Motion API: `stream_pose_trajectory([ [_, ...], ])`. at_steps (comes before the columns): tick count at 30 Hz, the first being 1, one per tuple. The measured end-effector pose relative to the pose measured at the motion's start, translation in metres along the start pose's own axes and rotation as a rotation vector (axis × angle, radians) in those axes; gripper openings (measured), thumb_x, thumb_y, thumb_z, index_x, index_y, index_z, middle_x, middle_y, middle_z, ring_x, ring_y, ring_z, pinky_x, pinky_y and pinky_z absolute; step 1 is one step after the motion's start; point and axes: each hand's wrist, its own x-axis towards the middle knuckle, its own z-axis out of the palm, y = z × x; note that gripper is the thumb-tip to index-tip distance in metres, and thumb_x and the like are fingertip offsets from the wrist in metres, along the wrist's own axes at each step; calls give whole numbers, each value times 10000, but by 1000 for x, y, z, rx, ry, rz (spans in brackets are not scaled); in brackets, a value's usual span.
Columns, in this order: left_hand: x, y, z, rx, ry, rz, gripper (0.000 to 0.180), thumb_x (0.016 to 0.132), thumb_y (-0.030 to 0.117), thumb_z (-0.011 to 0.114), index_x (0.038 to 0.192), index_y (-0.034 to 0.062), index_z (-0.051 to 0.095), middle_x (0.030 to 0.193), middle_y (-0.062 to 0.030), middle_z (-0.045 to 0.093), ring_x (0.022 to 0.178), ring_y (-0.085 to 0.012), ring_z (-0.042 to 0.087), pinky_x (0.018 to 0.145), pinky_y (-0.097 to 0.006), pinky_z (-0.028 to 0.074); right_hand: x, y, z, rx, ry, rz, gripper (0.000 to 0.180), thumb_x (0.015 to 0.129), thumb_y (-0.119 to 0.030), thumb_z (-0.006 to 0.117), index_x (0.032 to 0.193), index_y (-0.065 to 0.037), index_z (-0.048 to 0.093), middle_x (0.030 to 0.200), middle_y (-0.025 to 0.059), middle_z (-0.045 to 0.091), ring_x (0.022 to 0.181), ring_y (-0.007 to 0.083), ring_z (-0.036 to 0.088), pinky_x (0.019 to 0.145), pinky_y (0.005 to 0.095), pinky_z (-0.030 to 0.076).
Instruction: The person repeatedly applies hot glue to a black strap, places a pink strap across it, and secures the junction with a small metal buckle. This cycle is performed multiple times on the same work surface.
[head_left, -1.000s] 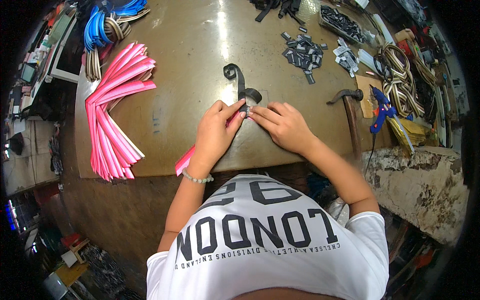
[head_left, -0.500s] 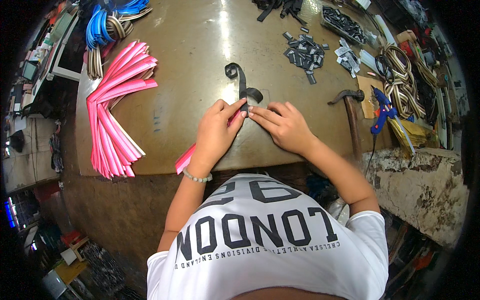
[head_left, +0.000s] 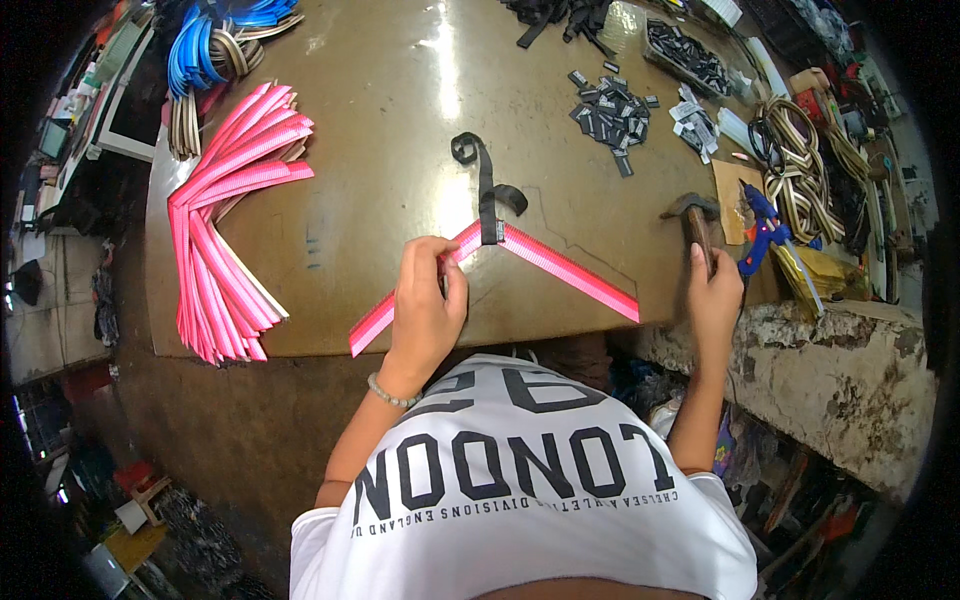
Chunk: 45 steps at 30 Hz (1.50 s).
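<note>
A V-shaped pink strip lies on the table in front of me, its bend pointing away. At that bend sits a black strap, with one end coiled and another looped to the right. A small dark label shows where strap and strip meet. My left hand rests over the strip's left half, fingers curled toward the thumb; what lies between them is hidden. On the right, my right hand is closed around the wooden handle of a hammer, its dark head at the far end.
Stacked pink strips lie at the left, with blue strips behind. Small black labels are piled at the back right, near a filled clear container. A blue glue gun sits just right of the hammer.
My right hand has left the black strap, moved right and taken hold of the hammer handle. My left hand has drawn back slightly, uncovering the strip's bend and the label.
</note>
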Motion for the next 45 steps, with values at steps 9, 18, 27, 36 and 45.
stream_pose_trajectory([
  [9,-5,-11,2,-166,29,-153,177,873,-88,461,1045,-47,464,963,-201,511,825,-318,531,768,-383,459,-67,-119,45,345,-395,-523,298,957,-283,608,946,1,518,724,252,622,646,446,622,537,504,485],
  [18,9,8,0,162,-36,84,302,866,141,690,1063,-29,538,1003,-207,522,917,-376,571,797,-446,479,-44,-113,39,361,-525,-204,410,997,-382,516,920,16,571,777,302,632,763,505,616,673,558,480],
  [27,21,-4,-4,367,-296,182,266,924,262,637,993,14,569,925,-154,564,820,-372,592,723,-445,499,-2,-8,12,-8,115,-216,312,902,-277,663,1111,-44,669,1052,175,660,990,367,620,877,445,470],
  [36,22,15,-1,-582,-270,-340,269,1029,228,510,1005,-26,598,791,-79,605,773,-109,587,684,-285,497,-22,-116,70,1364,-1232,-59,321,996,-285,600,1088,16,664,1010,43,658,889,84,586,776,245,489],
  [45,26,28,-9,-1033,-280,-412,541,1029,472,435,1287,6,528,1039,-167,658,879,-219,654,730,-319,547,16,-127,88,977,-1102,-198,277,894,-261,718,776,-12,682,687,-24,610,622,50,494,547,244,389],
])
